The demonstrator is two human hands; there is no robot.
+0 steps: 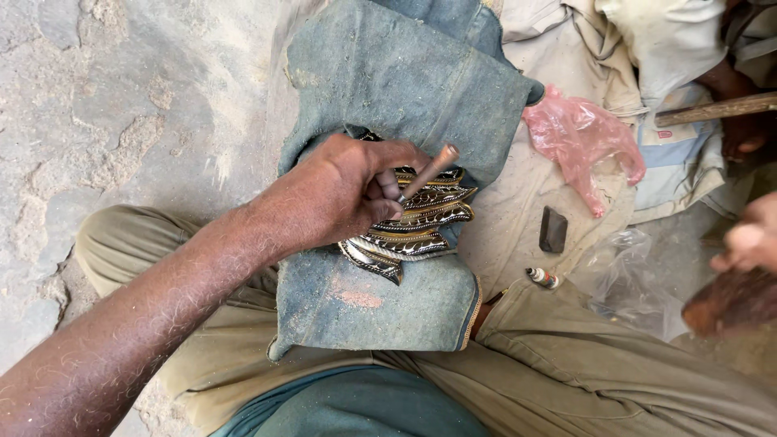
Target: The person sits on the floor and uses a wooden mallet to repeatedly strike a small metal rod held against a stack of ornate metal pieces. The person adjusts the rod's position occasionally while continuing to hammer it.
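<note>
Left hand (pixel 344 194) over half-hidden metalwork (pixel 417 226)

The left hand (pixel 344 194) is gripping a slim copper-tipped tool (pixel 427 172) against a dark carved piece with shiny ridges (pixel 417 231), lying on folded denim cloth (pixel 405 89). Right of the cloth, a pink plastic bag (pixel 579 137) is lying; the blurred right hand (pixel 749 239) is gripping a wooden block (pixel 728 303).

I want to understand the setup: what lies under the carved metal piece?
Under the carved metal piece lies folded blue denim cloth, resting on the person's lap. The left hand, holding a punch tool, covers the piece's left part; anything below the denim stays hidden.
</note>
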